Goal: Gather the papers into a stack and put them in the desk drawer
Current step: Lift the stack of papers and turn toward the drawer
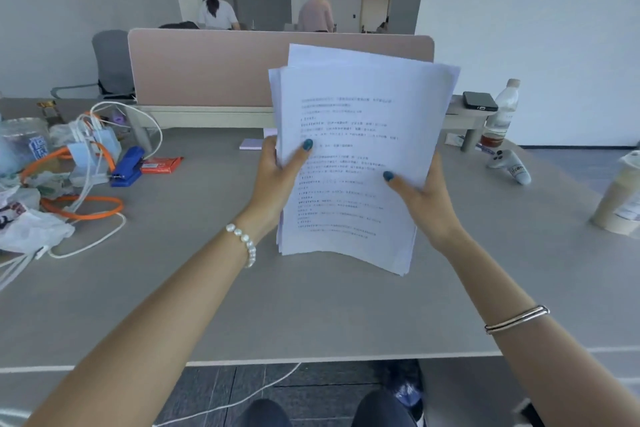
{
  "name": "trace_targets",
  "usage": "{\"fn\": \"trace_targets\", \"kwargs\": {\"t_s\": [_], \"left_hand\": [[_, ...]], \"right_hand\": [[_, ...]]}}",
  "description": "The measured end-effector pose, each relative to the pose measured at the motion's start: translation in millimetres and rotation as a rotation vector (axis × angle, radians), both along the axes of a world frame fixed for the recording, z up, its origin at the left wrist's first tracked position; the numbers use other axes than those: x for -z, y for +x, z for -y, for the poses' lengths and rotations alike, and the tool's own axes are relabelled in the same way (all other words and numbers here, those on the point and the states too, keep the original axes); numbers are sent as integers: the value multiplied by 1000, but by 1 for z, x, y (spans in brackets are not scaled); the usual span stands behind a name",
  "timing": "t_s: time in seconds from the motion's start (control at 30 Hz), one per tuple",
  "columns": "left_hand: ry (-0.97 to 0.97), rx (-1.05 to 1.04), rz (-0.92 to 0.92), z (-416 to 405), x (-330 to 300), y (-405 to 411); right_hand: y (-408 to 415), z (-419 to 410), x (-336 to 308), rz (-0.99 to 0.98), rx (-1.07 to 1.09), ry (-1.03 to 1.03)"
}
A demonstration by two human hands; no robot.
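Gripping both sides, the person holds the papers (353,156) upright above the middle of the bench (311,305), clear of its top. Left hand (277,180) closed on the stack's left edge, thumb over the front sheet, fingers hidden behind. Right hand (427,198) closed on the right edge at about 4 o'clock of the stack, thumb on the printed face, rest of the fingers behind. Sheets uneven, top corners fanned out, bottom edge curling toward the viewer. Front sheet carries rows of printed text, too blurred to read.

Pearl bracelet (244,243) on the left wrist, silver bangle (516,319) on the right forearm.

At 9 o'clock on the bench: blue hole punch (128,166), red packet (161,165) just beside it, print unreadable, plus a tangle of white and orange cables (86,204). At 2 o'clock: bottle (500,114) with a label I cannot read, phone (479,100) on the low shelf near it. White controller (509,166) lies at 3 o'clock, small dark marking illegible. Paper cup (618,198) at the far right edge, label unreadable. No drawer visible.
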State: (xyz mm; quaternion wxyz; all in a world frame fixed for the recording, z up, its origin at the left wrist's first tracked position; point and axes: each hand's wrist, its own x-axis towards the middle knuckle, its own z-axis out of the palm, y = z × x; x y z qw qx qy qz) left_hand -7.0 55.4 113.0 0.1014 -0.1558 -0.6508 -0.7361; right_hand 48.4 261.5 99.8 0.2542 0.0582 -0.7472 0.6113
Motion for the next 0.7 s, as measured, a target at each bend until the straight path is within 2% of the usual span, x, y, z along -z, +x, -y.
{"fn": "trace_targets", "kwargs": {"t_s": [0.13,0.3,0.53,0.7], "left_hand": [[8,-16,5,-7,11,8],[72,-42,-50,-14,5,7],[-6,-8,-19,-15,17,12],[6,-9,-25,-22,8,23]], "right_hand": [[3,-5,11,57,-5,-10],[7,-6,2,-25,31,4],[14,-7,24,69,18,11],[24,-16,17,52,35,-7]]}}
